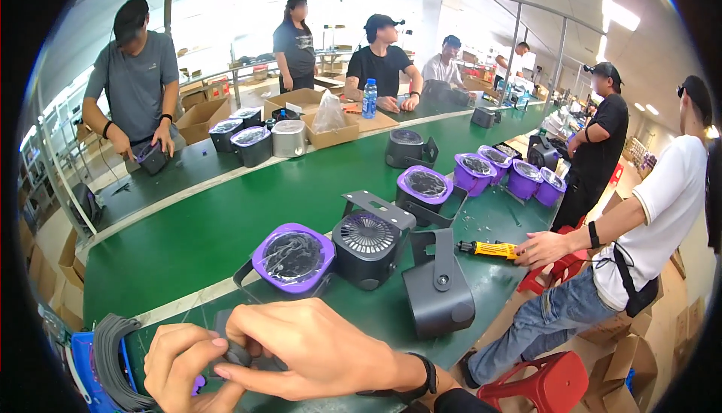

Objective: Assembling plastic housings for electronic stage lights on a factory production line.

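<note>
At the lower left, my left hand (177, 360) and my right hand (312, 345) come together around a small dark grey piece (239, 354). Fingers and thumbs of both pinch it; much of it is hidden, so its kind cannot be told. Beside my left hand lies a bundle of grey strips (119, 357), over a blue tray (86, 360). Just beyond my hands stand a purple-rimmed device with a film-covered round face (293, 257), a dark grey device with a slotted round grille (366, 236) and a dark housing with a bracket (440, 293).
A green conveyor belt (226, 210) runs along the bench. A co-worker's hand (543, 249) reaches to a yellow electric screwdriver (489, 249) at right. Several purple housings (474, 174) stand farther along. Red stools (538, 383) are at lower right. Co-workers line the far side.
</note>
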A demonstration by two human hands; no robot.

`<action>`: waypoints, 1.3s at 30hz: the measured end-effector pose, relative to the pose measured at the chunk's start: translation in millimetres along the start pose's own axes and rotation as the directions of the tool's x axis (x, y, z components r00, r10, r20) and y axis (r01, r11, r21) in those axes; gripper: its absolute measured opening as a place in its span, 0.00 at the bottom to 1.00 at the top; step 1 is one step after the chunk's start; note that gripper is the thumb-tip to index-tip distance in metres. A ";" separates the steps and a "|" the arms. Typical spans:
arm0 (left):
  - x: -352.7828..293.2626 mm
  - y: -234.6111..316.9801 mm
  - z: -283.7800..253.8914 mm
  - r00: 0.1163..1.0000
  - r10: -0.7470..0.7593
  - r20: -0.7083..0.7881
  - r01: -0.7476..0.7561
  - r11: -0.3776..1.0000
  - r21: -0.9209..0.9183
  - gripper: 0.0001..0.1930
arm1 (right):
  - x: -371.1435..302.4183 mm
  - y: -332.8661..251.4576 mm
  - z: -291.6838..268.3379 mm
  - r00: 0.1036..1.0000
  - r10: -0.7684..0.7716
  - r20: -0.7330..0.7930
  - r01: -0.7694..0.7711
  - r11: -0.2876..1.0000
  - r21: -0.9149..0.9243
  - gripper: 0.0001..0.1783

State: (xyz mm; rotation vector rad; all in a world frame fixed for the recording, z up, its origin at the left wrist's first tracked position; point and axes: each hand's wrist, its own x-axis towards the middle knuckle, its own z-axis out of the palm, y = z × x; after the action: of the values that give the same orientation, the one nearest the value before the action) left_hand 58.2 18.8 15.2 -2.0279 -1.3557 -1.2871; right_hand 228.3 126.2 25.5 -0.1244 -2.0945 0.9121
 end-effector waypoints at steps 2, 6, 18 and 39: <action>-1.6 -0.5 -1.0 1.000 -0.009 0.000 0.009 1.000 0.000 0.25 | -1.0 2.3 0.3 1.000 -0.009 0.012 0.009 0.999 -0.031 0.16; 1.5 1.0 -4.3 0.999 -0.019 0.045 0.020 1.000 -0.020 0.25 | -1.9 4.2 1.7 0.998 -0.055 -0.029 0.055 0.998 -0.009 0.18; 21.4 16.3 -18.6 0.983 0.079 0.166 -0.075 0.997 -0.031 0.23 | -3.8 3.1 -3.4 0.991 -0.131 0.012 0.131 0.989 -0.074 0.16; 10.7 2.3 -22.0 0.973 0.150 0.177 -0.128 0.983 -0.130 0.26 | -3.4 6.9 8.2 0.982 -0.185 -0.034 0.185 0.983 -0.002 0.20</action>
State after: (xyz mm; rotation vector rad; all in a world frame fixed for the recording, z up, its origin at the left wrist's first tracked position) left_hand 51.0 7.6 35.8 -2.3296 -1.2141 -1.1654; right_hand 223.1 125.3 15.6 0.0543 -2.0354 0.7932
